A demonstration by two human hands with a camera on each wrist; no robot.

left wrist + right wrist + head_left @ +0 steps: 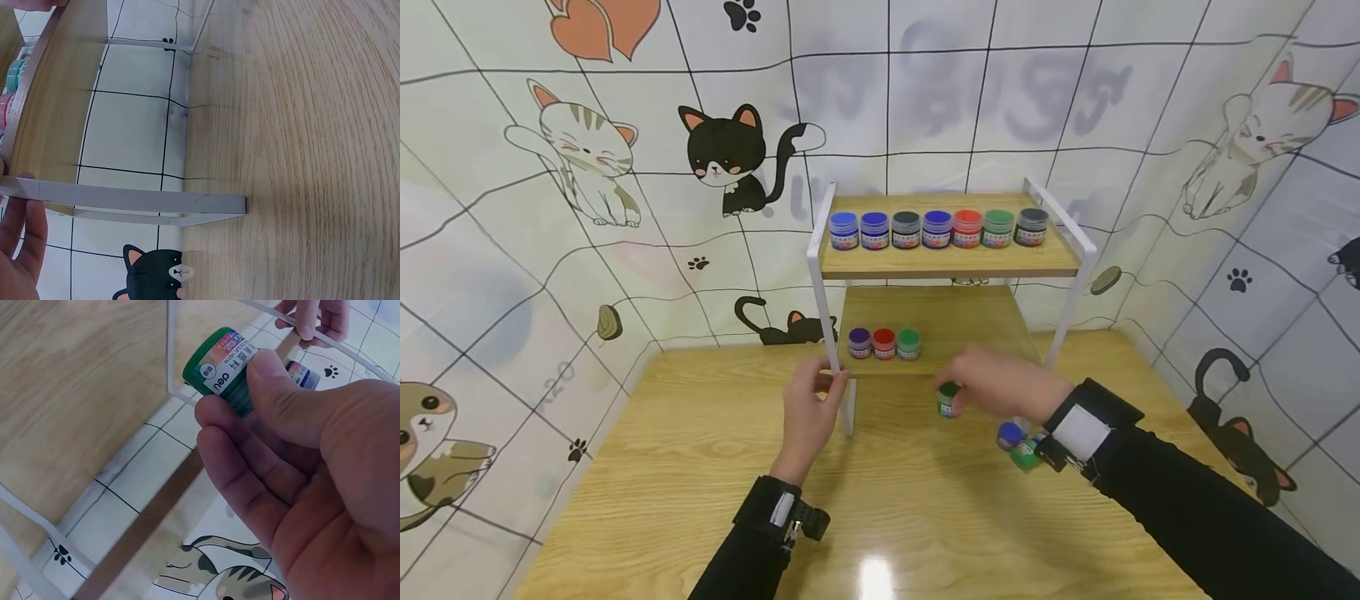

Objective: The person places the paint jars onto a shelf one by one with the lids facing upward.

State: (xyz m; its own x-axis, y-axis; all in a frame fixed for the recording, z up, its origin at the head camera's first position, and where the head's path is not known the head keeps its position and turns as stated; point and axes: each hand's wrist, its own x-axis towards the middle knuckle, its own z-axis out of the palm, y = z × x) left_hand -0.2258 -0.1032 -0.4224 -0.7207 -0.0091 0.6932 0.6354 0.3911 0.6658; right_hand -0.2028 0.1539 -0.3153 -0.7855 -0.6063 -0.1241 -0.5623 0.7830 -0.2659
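Observation:
A green paint jar [948, 400] is pinched between the thumb and fingers of my right hand [992, 383], just in front of the lower shelf's front edge. The right wrist view shows the jar [219, 365] tilted, its white label facing the camera. My left hand [812, 408] grips the white frame of a two-tier shelf rack [847, 408] at the lower shelf's left front corner. On the lower shelf [970, 325], a purple jar [860, 342], a red jar [884, 343] and a green jar [908, 343] stand side by side at the left.
Several paint jars line the upper shelf [865, 265], among them a red jar [967, 228]. A blue-lidded jar [1009, 435] and another green jar [1024, 455] are on the wooden table [700, 433] by my right wrist. A cat-patterned wall covering [925, 100] stands behind.

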